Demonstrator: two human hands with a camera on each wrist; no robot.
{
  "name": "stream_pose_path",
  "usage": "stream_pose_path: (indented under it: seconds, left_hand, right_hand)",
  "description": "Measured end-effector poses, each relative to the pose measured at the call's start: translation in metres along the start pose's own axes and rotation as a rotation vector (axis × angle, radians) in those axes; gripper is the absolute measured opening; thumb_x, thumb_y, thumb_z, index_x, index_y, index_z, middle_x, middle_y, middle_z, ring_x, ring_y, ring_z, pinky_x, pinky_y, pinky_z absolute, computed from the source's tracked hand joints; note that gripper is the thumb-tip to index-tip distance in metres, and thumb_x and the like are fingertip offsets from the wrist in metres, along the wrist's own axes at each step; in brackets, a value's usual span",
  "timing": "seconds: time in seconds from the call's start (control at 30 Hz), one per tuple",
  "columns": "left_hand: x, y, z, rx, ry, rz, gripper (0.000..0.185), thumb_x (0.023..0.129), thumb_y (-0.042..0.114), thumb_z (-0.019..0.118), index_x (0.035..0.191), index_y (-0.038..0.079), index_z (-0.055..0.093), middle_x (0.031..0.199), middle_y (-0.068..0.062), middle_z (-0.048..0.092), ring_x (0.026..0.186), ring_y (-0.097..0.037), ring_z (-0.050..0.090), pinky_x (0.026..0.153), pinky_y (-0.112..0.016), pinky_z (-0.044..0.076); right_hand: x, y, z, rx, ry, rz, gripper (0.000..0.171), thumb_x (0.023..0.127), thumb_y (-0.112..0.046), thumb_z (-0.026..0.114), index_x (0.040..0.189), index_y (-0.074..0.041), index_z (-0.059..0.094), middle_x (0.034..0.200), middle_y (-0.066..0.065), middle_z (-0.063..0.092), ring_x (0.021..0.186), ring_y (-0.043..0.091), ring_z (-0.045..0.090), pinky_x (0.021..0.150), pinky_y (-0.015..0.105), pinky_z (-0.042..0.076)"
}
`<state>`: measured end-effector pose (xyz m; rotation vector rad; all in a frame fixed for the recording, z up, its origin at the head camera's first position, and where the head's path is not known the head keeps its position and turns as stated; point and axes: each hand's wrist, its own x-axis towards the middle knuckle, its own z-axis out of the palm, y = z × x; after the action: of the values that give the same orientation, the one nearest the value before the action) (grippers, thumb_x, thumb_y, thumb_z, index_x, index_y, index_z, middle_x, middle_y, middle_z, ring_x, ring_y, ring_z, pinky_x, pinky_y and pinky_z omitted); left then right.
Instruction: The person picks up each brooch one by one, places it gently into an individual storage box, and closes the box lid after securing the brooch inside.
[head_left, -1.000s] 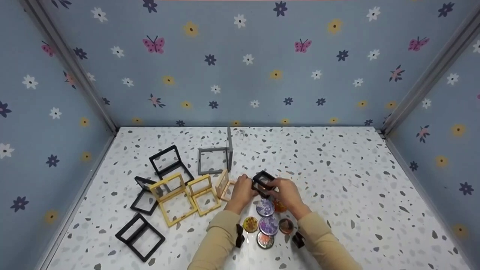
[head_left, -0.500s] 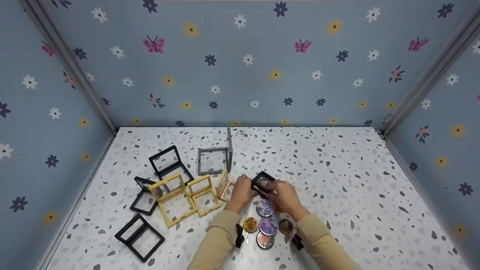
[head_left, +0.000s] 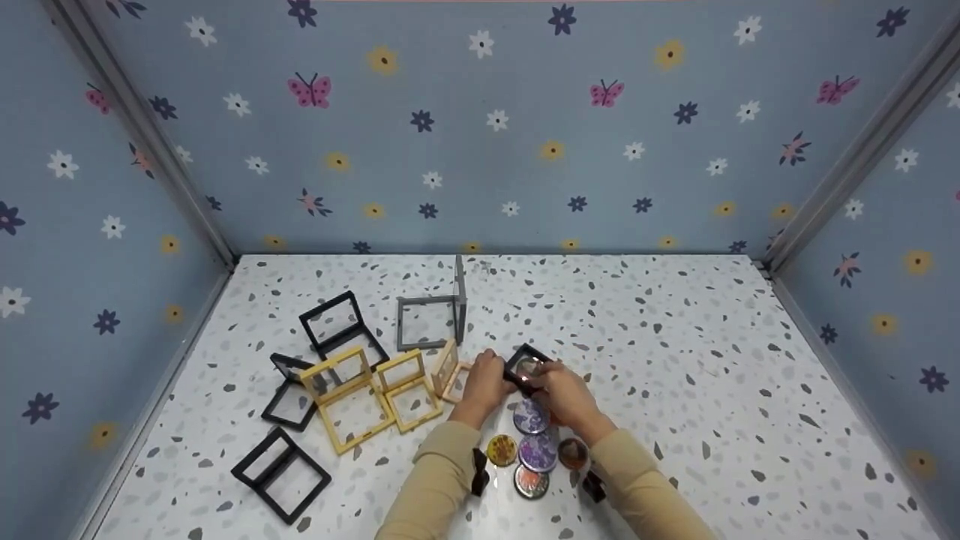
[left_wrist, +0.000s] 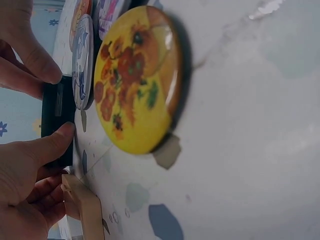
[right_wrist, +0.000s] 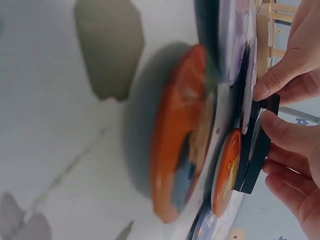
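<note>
A small black display frame (head_left: pixel 515 379) stands between both hands, a round badge (head_left: pixel 527 365) showing in its window. My left hand (head_left: pixel 484 386) pinches its left side, thumb on the near edge in the left wrist view. From the right, my right hand (head_left: pixel 568 394) grips the same frame, its thumb at the near edge and fingers behind. Edge-on in the right wrist view, the frame's black halves (right_wrist: pixel 257 145) look close together. Just below lie purple badges (head_left: pixel 537 450), a yellow sunflower badge (left_wrist: pixel 132 80), and an orange badge (right_wrist: pixel 227 172) partly under the right hand.
Opened frames stand to the left: yellow (head_left: pixel 356 412), black (head_left: pixel 281 476), grey (head_left: pixel 427 322), and a beige one (head_left: pixel 448 371) close to the left hand. A brown badge (head_left: pixel 573 453) and a reddish badge (head_left: pixel 531 481) lie near the forearms. Patterned walls (head_left: pixel 480 150) enclose the speckled table.
The frame has tilted flatter, and the round badge in its window shows more plainly. My right hand has shifted slightly left and down; my left hand has stayed in place.
</note>
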<state>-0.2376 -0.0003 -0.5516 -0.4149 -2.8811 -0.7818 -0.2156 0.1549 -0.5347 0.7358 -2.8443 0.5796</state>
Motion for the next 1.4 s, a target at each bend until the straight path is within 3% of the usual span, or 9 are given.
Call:
stream_pose_path:
  seconds: [0.5,0.8,1.03,1.27,1.4]
  left_hand:
    - [-0.001,0.0,-0.004,-0.016,0.004,0.011,0.026,0.065,0.013,0.076,0.078,-0.001,0.058,0.082,-0.01,0.049,0.08,-0.027,0.049,0.071,-0.036,0.044]
    - [-0.007,0.008,-0.018,-0.046,0.032,0.024,0.034,0.073,0.012,0.071,0.1,-0.004,0.058,0.096,-0.013,0.051,0.091,-0.027,0.05,0.079,-0.036,0.043]
    - [-0.021,0.015,-0.032,-0.072,0.134,-0.024,0.03,0.078,0.015,0.068,0.102,-0.001,0.06,0.097,-0.012,0.053,0.092,-0.026,0.052,0.077,-0.036,0.045]
    - [-0.037,0.019,-0.054,-0.033,0.332,-0.026,0.026,0.074,0.012,0.071,0.096,0.0,0.061,0.089,-0.009,0.054,0.085,-0.024,0.053,0.068,-0.035,0.047]
    - [-0.044,0.017,-0.065,-0.008,0.428,-0.02,0.026,0.074,0.01,0.071,0.095,-0.002,0.061,0.091,-0.012,0.054,0.085,-0.025,0.053,0.071,-0.036,0.047]
  right_hand:
    - [0.005,-0.006,-0.004,-0.026,-0.084,0.039,0.02,0.07,-0.001,0.067,0.088,-0.008,0.07,0.102,0.012,0.057,0.092,0.029,0.056,0.078,0.038,0.047]
    - [0.009,-0.008,0.001,-0.042,-0.014,-0.021,0.021,0.073,-0.011,0.071,0.093,-0.008,0.067,0.095,0.01,0.06,0.087,0.027,0.058,0.074,0.039,0.049]
    - [0.009,-0.01,0.007,0.009,0.066,-0.017,0.018,0.074,-0.01,0.07,0.092,-0.008,0.065,0.09,0.009,0.059,0.081,0.026,0.059,0.071,0.037,0.049]
    - [0.008,-0.009,0.012,0.017,0.095,-0.045,0.017,0.071,-0.006,0.071,0.086,-0.004,0.065,0.086,0.009,0.058,0.079,0.025,0.059,0.071,0.036,0.049]
    - [0.01,-0.009,0.014,0.026,0.084,-0.051,0.015,0.071,-0.003,0.071,0.084,-0.003,0.065,0.083,0.009,0.059,0.079,0.025,0.059,0.071,0.036,0.049]
